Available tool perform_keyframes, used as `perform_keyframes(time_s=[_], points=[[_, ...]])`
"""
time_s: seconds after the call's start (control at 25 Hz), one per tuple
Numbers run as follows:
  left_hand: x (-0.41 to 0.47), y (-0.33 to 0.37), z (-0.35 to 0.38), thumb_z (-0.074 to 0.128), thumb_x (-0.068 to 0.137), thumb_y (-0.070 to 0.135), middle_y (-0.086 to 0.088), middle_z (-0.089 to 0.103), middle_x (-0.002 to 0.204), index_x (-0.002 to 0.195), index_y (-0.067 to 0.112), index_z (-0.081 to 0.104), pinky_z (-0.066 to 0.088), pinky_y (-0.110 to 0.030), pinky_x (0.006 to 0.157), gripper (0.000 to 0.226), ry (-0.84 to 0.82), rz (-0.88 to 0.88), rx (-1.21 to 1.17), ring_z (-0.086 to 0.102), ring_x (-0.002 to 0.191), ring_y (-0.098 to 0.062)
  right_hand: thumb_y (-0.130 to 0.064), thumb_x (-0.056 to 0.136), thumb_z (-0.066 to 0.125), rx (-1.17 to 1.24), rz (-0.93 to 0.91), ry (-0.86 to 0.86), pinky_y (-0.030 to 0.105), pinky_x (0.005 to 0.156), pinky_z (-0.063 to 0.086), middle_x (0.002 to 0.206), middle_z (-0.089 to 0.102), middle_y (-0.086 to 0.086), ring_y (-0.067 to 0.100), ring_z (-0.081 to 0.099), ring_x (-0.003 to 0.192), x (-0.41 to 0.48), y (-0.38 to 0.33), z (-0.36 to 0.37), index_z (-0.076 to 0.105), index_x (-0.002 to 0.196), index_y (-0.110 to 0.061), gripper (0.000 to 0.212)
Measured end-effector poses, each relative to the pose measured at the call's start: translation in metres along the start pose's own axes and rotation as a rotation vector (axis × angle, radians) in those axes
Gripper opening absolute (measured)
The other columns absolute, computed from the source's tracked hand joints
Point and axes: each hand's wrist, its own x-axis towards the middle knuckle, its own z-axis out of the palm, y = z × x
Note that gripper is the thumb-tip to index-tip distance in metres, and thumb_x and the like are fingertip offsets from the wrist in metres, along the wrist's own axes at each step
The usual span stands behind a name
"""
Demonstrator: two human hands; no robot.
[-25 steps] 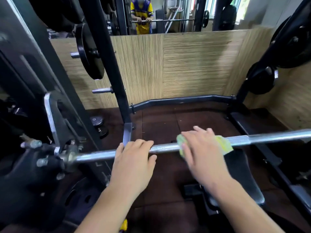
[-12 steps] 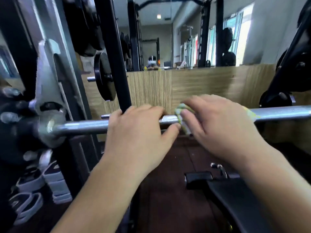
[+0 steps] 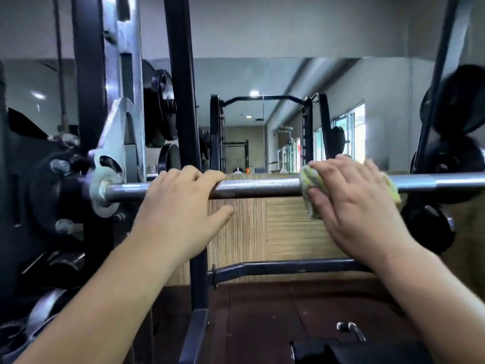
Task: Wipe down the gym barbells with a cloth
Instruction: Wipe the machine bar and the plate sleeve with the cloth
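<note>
A long steel barbell (image 3: 262, 186) runs level across the middle of the view, and everything else is placed against it. At the bar's left end a silver metal hook plate (image 3: 115, 158) of the black steel rack (image 3: 181, 101) carries it, with black weight plates (image 3: 52, 190) crowded just beyond that end. A black rack upright crosses behind the bar just left of its middle, partly hidden by the left hand. Behind the bar stands a low wood-grain wall panel (image 3: 262, 227), and above the panel a large wall mirror (image 3: 262, 114) reflects another rack and bright windows. Below the bar, a dark curved steel crossbar (image 3: 288, 266) sits near the floor, and the dark rubber floor (image 3: 262, 311) spreads beneath it. The edge of a black padded bench (image 3: 341, 350) shows at the bottom, under the right half of the bar. More black plates hang at the far right, behind the bar.

The left hand (image 3: 178, 208) rests on the bar left of its middle, its fingers curled over the top and the thumb stretched out underneath, gripping the bare steel. The right hand (image 3: 349, 195) sits farther right along the bar, well apart from the left, pressing a crumpled yellow-green cloth (image 3: 312, 185) around the shaft; the fingers lie over the top, the thumb presses the cloth from below, and cloth edges poke out on both sides of the hand.
</note>
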Motion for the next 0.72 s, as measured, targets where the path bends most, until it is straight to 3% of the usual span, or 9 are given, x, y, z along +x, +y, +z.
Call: perform_keyframes(time_s=[0.08, 0.24, 0.36, 0.52, 0.72], points=[[-0.001, -0.006, 0.001, 0.047, 0.086, 0.063, 0.011, 0.053, 0.112, 0.135, 0.044, 0.039, 0.038, -0.037, 0.103, 0.054, 0.006, 0.009, 0.012, 0.048, 0.109, -0.016, -0.046, 0.100, 0.037, 0.044, -0.034, -0.016, 0.053, 0.117, 0.033, 0.128, 0.064, 0.002, 0.028, 0.055, 0.125, 0.016, -0.035, 0.002, 0.056, 0.133, -0.023, 0.044], [0.001, -0.008, 0.002, 0.051, 0.085, 0.059, 0.008, 0.052, 0.117, 0.132, 0.040, 0.038, 0.035, -0.039, 0.103, 0.053, 0.002, 0.023, 0.062, 0.047, 0.116, -0.019, -0.044, 0.099, 0.037, 0.029, -0.276, -0.068, 0.050, 0.113, 0.038, 0.128, 0.064, 0.005, 0.028, 0.056, 0.122, 0.034, -0.096, 0.017, 0.054, 0.138, -0.017, 0.050], [0.000, -0.013, 0.004, 0.051, 0.086, 0.057, 0.010, 0.050, 0.120, 0.137, 0.042, 0.033, 0.032, -0.037, 0.106, 0.056, 0.017, 0.055, 0.062, 0.045, 0.118, -0.017, -0.045, 0.101, 0.037, 0.026, -0.274, -0.093, 0.046, 0.110, 0.041, 0.133, 0.062, 0.004, 0.024, 0.056, 0.122, 0.028, -0.052, 0.005, 0.051, 0.141, -0.017, 0.050], [-0.002, -0.026, -0.003, 0.050, 0.087, 0.057, 0.010, 0.049, 0.117, 0.136, 0.042, 0.037, 0.035, -0.037, 0.105, 0.054, 0.037, 0.054, 0.010, 0.046, 0.114, -0.016, -0.047, 0.100, 0.038, -0.024, -0.117, -0.012, 0.053, 0.104, 0.044, 0.128, 0.062, 0.010, 0.034, 0.058, 0.115, 0.014, 0.000, -0.008, 0.057, 0.133, -0.014, 0.050], [-0.012, -0.060, -0.001, 0.053, 0.085, 0.062, 0.003, 0.048, 0.129, 0.143, 0.028, 0.036, 0.034, -0.038, 0.108, 0.070, 0.076, -0.070, 0.069, 0.044, 0.121, -0.021, -0.041, 0.098, 0.041, 0.051, -0.294, -0.030, 0.048, 0.100, 0.045, 0.115, 0.066, 0.008, 0.030, 0.060, 0.105, 0.049, -0.136, 0.020, 0.059, 0.127, -0.014, 0.044]])
